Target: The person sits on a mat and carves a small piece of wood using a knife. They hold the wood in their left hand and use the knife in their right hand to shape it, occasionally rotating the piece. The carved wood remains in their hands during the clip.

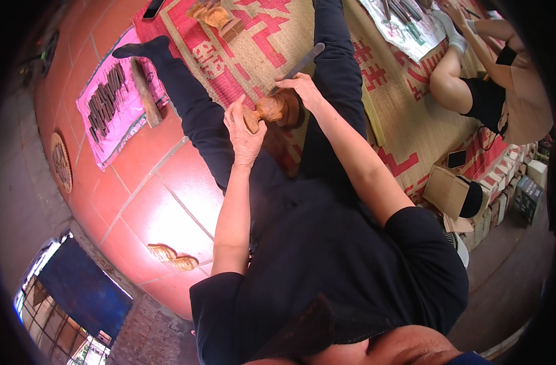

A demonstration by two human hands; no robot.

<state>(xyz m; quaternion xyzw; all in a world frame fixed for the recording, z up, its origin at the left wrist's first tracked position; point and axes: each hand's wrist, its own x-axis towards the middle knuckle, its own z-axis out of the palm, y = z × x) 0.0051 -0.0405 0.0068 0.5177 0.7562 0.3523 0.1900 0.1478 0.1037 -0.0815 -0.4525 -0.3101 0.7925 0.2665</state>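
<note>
Between my spread legs is a carved wooden piece (270, 108), brown, with rounded, grooved forms and a blockier end by my right thigh. My left hand (244, 134) grips its near left end, fingers curled over it. Above its far right side is my right hand (303, 90), its fingers closed on a long flat metal file (305, 61). The file's rounded end points up and away over my right leg. My right fingers partly cover the rest of the file, so I cannot tell whether it touches the wood.
Left, a pink cloth (111, 149) bears several dark slim tools (106, 100) and a wooden club (145, 91). Another carving (220, 18) lies ahead on the woven mat (253, 52). Carved pieces (171, 257) lie on the tiles. A co-worker (491, 79) sits right, near a cardboard box (446, 188).
</note>
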